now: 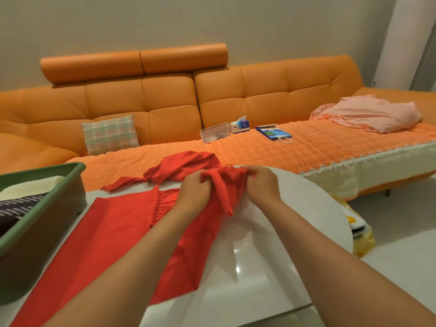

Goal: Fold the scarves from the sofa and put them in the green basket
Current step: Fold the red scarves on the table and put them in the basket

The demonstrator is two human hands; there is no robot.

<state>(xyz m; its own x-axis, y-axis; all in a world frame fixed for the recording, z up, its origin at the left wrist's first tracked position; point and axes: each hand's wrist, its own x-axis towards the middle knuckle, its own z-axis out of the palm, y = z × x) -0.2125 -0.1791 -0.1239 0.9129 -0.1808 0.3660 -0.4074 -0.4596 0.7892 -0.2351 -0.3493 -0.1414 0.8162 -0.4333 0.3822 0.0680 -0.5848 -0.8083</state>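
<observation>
The left grip [193, 188] and right grip [262, 183] are both pinching the bunched far end of the red scarf [113, 230], which is lying half-spread on the white desk [271, 267] and trailing onto the sofa [259, 97]; its folding is barely starting, while folded scarves [21, 204] are already sitting in the green basket [50, 208]

Green basket [54, 208] blocks left; white table [271, 256] rightward seems passable.

basket [47, 223] near-left on worktop [271, 256] | scarf [113, 232] just right of it, across worktop | sofa [165, 102] far, behind worktop
</observation>
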